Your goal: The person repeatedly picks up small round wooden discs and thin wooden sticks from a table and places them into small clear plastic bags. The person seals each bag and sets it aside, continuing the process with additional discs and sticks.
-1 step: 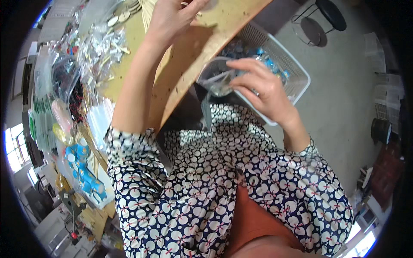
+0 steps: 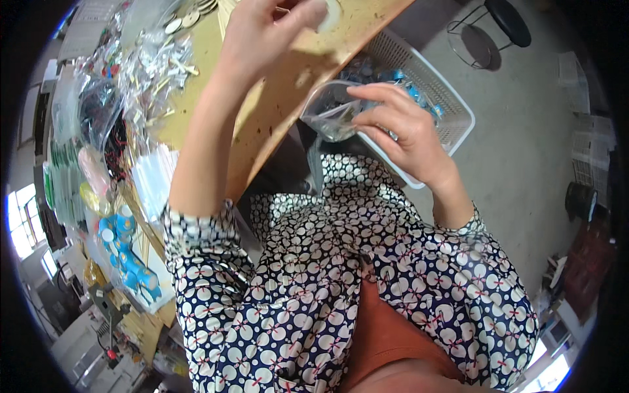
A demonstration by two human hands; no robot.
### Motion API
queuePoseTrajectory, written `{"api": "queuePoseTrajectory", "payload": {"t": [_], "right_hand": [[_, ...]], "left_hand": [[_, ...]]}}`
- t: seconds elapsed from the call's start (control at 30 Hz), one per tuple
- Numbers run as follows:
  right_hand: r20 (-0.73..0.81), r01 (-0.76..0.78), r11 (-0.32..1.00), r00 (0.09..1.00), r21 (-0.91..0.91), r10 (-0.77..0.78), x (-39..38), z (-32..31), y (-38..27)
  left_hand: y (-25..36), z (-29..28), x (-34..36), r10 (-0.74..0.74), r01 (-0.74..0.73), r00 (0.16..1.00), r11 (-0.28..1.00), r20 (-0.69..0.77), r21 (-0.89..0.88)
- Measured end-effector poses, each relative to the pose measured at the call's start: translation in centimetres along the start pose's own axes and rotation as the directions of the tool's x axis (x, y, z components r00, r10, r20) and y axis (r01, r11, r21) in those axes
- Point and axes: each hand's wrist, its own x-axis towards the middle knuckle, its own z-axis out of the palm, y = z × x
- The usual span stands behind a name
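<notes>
My left hand is over the table at the top edge, fingers curled and pinched together. At its fingertips is a pale round disc, partly cut off by the picture's edge. A thin light strip shows between the fingers; what it belongs to I cannot make out. By the table's front edge, my right hand grips a clear plastic bag between thumb and fingers. The bag's mouth gapes toward the table, and its contents, if any, are unclear.
Below the bag stands a white perforated basket with blue and clear-wrapped pieces. On the yellowish table lie a heap of clear packets and several wooden discs. Blue-and-white items sit at the left; a black stool stands far right.
My left hand has shifted slightly right and downward, and more of the pale disc shows. The bag in my right hand has moved very little.
</notes>
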Motion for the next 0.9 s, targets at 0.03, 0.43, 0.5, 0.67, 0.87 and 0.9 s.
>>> {"api": "queuePoseTrajectory", "payload": {"t": [0.03,0.43,0.5,0.67,0.87,0.9], "right_hand": [[-0.011,0.004,1.000,1.000,0.013,-0.004,0.2,0.1,-0.1],[0.098,0.129,0.979,0.985,0.158,-0.146,2.5,2.8,-2.6],[0.099,0.077,0.978,0.990,0.194,-0.098,2.6,3.5,-3.1],[0.138,-0.016,0.933,0.990,0.359,-0.036,3.0,4.4,-3.2],[0.352,-0.428,0.541,0.904,0.724,0.244,2.3,5.7,-3.9],[0.378,-0.449,0.562,0.893,0.695,0.245,2.3,5.9,-3.6]], "left_hand": [[1.5,0.0,-2.4,0.018,-0.007,0.998,0.980,0.053,-0.197],[3.0,0.6,-19.5,-0.299,0.284,0.953,0.936,-0.046,-0.208],[3.3,1.2,-20.5,-0.243,0.230,0.960,0.967,-0.135,-0.104],[3.8,2.5,-23.7,-0.349,0.212,0.874,0.900,-0.339,-0.380],[3.6,3.8,-24.9,-0.442,0.149,0.756,0.835,-0.482,-0.530],[3.6,3.9,-25.2,-0.454,0.124,0.737,0.819,-0.500,-0.561]]}}
